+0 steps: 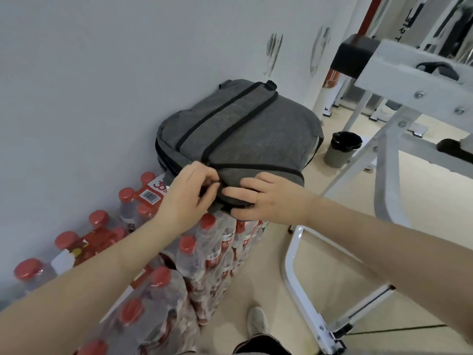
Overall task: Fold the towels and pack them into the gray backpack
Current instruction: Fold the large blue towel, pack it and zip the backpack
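Shrink-wrapped packs of red-capped water bottles (143, 265) stacked along the left wall work as a stand — the gray fabric backpack with black trim (238, 134) lies on top. Left hand (186, 198) pinches something at its near edge, probably the zipper pull, while the right hand (271, 198) lies just beside it, fingers straight and together, pressing the bag steady — no towels in sight.

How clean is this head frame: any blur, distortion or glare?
Head view: soft, even indoor light with no hard shadows or glare; wide-angle bending curves the white frame and the wall line at the edges; the backpack and both hands, left and right, are fairly sharp, while the bottles near the bottom edge look smeared and soft.
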